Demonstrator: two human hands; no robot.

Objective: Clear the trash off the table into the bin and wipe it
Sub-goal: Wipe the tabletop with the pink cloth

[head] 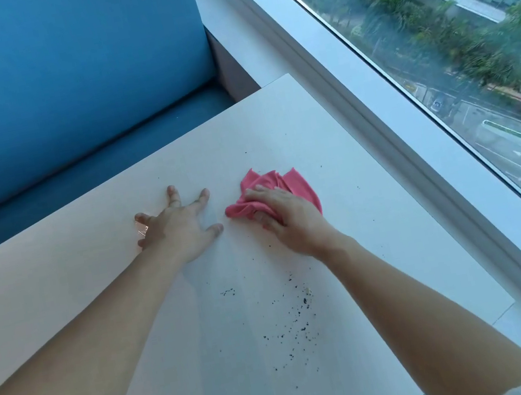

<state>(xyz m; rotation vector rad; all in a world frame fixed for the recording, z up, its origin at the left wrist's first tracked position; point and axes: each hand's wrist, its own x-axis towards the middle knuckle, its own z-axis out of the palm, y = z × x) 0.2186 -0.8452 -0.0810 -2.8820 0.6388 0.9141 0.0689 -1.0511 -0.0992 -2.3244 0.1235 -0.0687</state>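
Far left, beyond the worktop's far edge: blue bench (56,76), with a smooth padded back standing upright and a darker seat cushion below.

Worktop (55,268): pale off-white, matte and flat, with square corners. Runs beside the window sill along its right edge.

Left grip (177,227): fully open, palm down, fingers straight and fanned wide. Presses flat on the worktop toward the far edge. Partly covers a small clear glossy scrap (142,230) under the outer fingers, too small to identify.

Pink cloth (298,183): just right of the left grip and not touching it. Soft thin fabric, bunched into loose folds. Lies on the worktop nearer the right edge than the left.

Right grip (285,219): sits on top of the cloth, fingers bent over the folds, thumb against the bunched end on the left side. Closes round the cloth and presses it onto the surface.

Dark crumbs (296,327): fine black grains scattered loosely between the two forearms, toward the near edge. Also a smaller cluster to their left and a few stray specks near the far and right edges.

Window sill (375,107): white, smooth, sloping band.

Window (465,22): clear glass, with trees, a road and a pale building outside.
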